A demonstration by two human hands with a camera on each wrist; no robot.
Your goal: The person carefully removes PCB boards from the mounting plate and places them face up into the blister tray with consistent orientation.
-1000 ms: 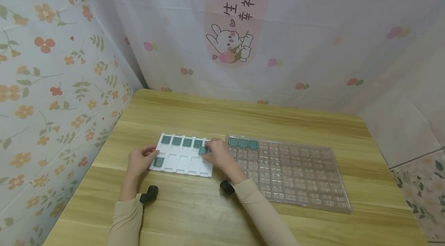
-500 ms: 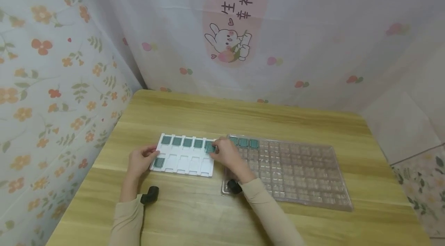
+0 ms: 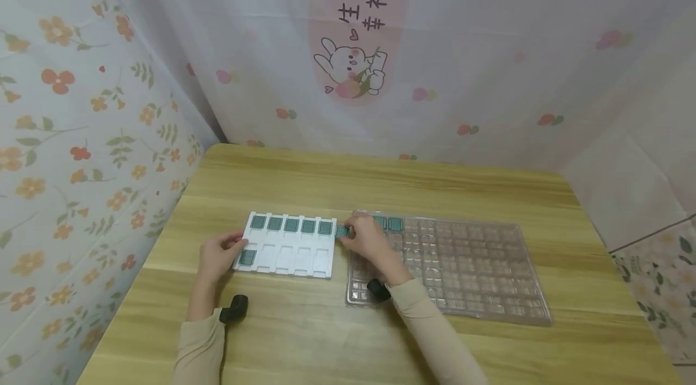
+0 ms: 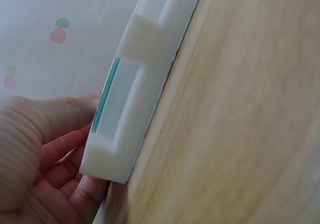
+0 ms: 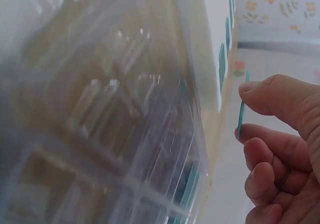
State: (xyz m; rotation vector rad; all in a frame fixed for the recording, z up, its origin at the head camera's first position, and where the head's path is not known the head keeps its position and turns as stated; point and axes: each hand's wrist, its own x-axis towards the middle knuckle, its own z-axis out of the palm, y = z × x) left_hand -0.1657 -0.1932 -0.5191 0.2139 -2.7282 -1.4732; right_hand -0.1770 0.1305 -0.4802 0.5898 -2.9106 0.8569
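Right hand pinches one green chip between thumb and finger, the piece clear of both trays and seen just right of the white tray's far right corner. Left hand grips the left edge of the white tray, which bears five seated chips along its far row and a single chip at the near row's left end. Clear tray lies to the right on the counter, two chips visible in its far row near the left end, partly behind the right hand.
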